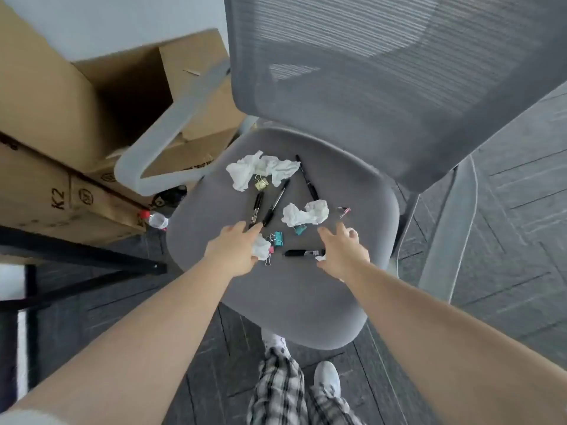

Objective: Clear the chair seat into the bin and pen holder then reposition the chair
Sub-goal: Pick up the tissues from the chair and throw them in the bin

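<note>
A grey office chair seat [294, 296] holds crumpled white paper, black pens and binder clips. A big paper wad [260, 168] lies at the back, a second wad [305, 213] in the middle. Two pens [274, 204] lie side by side, a third pen [308, 179] near the backrest, another pen [302, 253] by my right hand. My left hand [236, 248] closes around a small paper ball [261, 247]. My right hand [342, 250] hovers over the seat's right side, fingers spread, with a bit of white paper showing under the palm.
Teal clips [277, 239] and a gold clip [261, 184] lie among the litter. Cardboard boxes [61, 96] stack at the left behind the armrest [171, 130]. A plastic bottle [155, 219] lies on the floor. A black table frame [79, 262] stands at the left. No bin or pen holder shows.
</note>
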Available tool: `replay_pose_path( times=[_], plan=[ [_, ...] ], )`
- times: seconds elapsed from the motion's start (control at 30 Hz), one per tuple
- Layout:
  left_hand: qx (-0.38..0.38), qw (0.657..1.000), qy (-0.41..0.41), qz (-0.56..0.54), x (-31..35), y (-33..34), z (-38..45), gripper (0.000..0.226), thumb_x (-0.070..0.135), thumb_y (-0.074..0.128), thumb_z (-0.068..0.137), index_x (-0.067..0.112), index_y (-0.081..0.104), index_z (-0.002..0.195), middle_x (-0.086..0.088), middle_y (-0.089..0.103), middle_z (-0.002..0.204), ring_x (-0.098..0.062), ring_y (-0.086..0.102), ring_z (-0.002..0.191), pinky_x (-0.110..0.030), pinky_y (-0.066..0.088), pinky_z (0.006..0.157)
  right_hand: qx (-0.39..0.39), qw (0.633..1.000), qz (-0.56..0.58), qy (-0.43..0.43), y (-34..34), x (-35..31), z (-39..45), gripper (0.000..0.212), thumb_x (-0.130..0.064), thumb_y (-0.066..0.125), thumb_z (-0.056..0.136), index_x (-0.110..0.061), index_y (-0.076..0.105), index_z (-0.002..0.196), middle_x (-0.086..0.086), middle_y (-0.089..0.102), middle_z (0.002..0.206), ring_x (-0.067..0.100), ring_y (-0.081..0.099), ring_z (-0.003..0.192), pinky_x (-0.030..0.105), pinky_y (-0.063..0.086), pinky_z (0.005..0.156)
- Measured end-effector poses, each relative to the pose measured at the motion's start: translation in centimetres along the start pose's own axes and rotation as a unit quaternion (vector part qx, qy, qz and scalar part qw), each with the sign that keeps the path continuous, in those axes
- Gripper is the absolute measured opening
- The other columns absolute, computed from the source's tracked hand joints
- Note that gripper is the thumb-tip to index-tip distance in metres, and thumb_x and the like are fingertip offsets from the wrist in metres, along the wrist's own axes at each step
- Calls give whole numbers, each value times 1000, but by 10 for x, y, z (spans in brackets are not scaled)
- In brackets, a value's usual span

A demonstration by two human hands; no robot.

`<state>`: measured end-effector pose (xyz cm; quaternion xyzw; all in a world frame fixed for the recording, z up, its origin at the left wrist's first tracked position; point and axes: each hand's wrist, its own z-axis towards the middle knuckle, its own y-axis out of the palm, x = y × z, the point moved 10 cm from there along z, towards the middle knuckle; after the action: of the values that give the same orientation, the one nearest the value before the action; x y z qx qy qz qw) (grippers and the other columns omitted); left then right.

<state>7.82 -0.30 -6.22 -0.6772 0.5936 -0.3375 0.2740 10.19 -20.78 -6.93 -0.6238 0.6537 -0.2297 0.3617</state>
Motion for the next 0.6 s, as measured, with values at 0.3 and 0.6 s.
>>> replay_pose_path(
  times=[0.3, 0.6],
  plan=[
    [-47, 997, -10, 52, -10, 38, 41, 80, -1, 57, 81, 26, 19, 147, -8, 43, 129, -30, 48, 113, -37, 46, 69, 48, 995, 24, 88, 9, 8, 28, 62, 12, 50, 76, -14, 39, 130, 11, 43, 118, 31, 37, 120, 37, 49, 72],
    [70, 993, -59, -70, -29, -35, 56, 27, -1, 44, 85, 5, 45, 111, -13, 43, 117, -27, 40, 76, -37, 36, 58, 91, 993, 73, -9, -41, -44, 52, 48, -12, 50, 85, -20, 44, 133, 5, 44, 132, 25, 38, 127, 35, 35, 100]
  ],
)
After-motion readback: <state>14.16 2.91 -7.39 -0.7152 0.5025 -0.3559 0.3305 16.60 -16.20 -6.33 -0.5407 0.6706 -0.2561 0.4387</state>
